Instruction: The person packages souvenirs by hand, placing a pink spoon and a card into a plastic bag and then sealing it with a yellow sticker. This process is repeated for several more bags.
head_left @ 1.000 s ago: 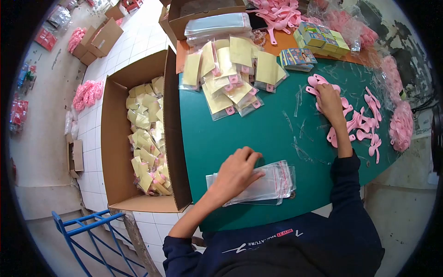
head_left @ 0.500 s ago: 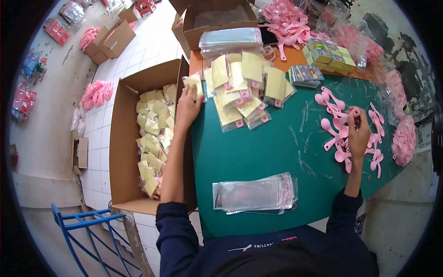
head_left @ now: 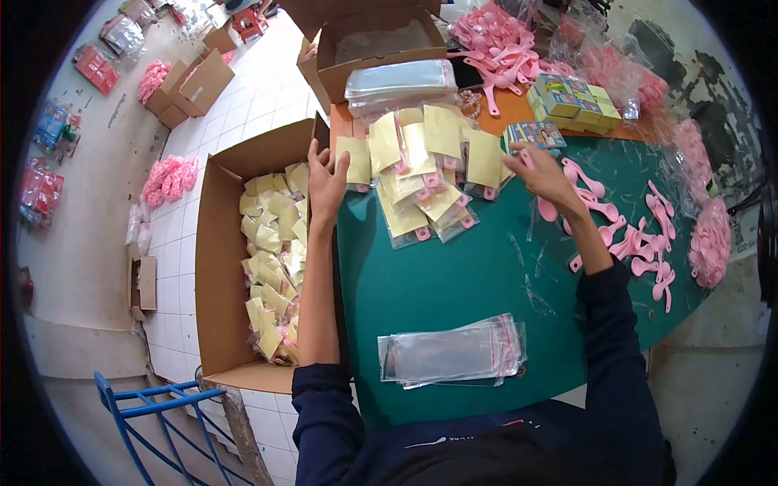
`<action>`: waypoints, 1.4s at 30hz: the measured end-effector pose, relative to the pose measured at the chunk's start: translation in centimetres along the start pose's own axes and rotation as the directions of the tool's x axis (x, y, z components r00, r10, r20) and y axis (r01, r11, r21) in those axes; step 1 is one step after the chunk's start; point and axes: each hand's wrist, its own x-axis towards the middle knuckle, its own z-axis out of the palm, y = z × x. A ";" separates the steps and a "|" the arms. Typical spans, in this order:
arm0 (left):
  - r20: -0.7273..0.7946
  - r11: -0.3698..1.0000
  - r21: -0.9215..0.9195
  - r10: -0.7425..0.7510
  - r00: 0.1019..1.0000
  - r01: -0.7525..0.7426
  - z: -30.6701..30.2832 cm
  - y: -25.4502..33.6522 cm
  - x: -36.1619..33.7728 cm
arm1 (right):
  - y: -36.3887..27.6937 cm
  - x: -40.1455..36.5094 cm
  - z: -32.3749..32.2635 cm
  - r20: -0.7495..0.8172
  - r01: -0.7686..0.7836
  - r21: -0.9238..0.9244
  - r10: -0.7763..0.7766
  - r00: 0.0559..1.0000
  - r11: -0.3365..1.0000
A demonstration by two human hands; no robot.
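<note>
My left hand (head_left: 327, 185) is raised over the inner wall of the big carton, thumb and fingers apart with nothing held. Just to its right, a clear packet with a yellow card (head_left: 353, 160) lies at the table's left edge. A heap of similar packets (head_left: 403, 212) with pink handle ends showing lies alongside. My right hand (head_left: 545, 174) pinches a pink measuring spoon (head_left: 546, 210), partly covered by the fingers. That hand is beside the stack of printed cards (head_left: 535, 134). Loose pink spoons (head_left: 640, 243) are scattered to its right.
The large carton (head_left: 217, 267) on the left holds many yellow-card packets. Flat clear bags (head_left: 450, 355) lie near the green table's (head_left: 438, 283) front edge. More bags (head_left: 401, 79), card bundles (head_left: 571, 101) and a spoon pile (head_left: 494, 49) stand at the back. A blue metal frame (head_left: 154, 397) is at lower left.
My left hand has come off the packet, which now lies at the table's left edge. My right hand has moved left from the scattered spoons to the card stack with a spoon.
</note>
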 end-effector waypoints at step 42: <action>0.473 0.537 -0.805 0.323 0.820 0.253 6.1 15.7 -1.4 | -15.9 0.6 0.6 -0.170 0.355 0.461 -0.312 0.935 0.813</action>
